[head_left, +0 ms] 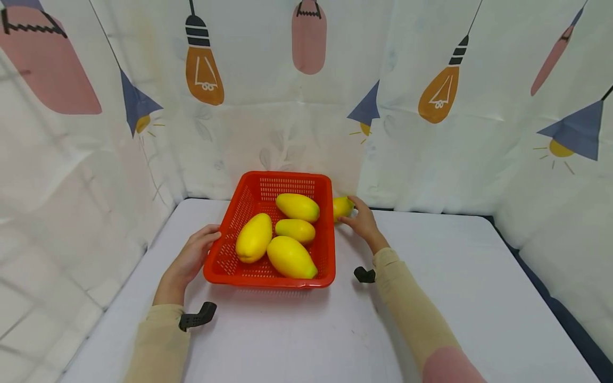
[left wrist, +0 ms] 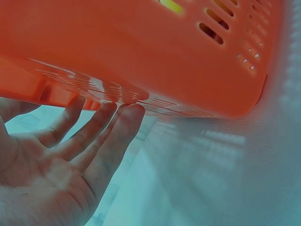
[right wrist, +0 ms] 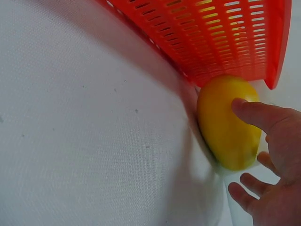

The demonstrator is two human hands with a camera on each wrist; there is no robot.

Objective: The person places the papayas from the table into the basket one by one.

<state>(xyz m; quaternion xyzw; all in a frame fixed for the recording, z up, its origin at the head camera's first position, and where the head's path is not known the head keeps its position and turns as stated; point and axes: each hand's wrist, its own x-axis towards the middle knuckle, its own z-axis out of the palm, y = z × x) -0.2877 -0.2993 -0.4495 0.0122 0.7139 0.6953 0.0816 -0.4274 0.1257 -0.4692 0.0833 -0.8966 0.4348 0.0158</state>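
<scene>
A red plastic basket (head_left: 330, 239) with slotted walls stands on the table and holds several yellow mangoes (head_left: 254, 238). My left hand (head_left: 193, 254) is at the basket's left side, fingertips right at the rim. In the left wrist view, the fingers of that hand (left wrist: 70, 155) reach out under the rim, only lightly bent. Beyond the basket's right wall lies another mango (right wrist: 228, 125), partly hidden by the basket in the head view. My right hand (head_left: 362, 222) holds this mango between thumb and index finger; in the right wrist view the thumb presses on its skin.
The white table (head_left: 455, 287) extends to the right and toward the front. A pale curtain (head_left: 268, 133) printed with lamps and bulbs hangs along the back and sides. Small black wrist devices (head_left: 198, 316) stick out from both sleeves.
</scene>
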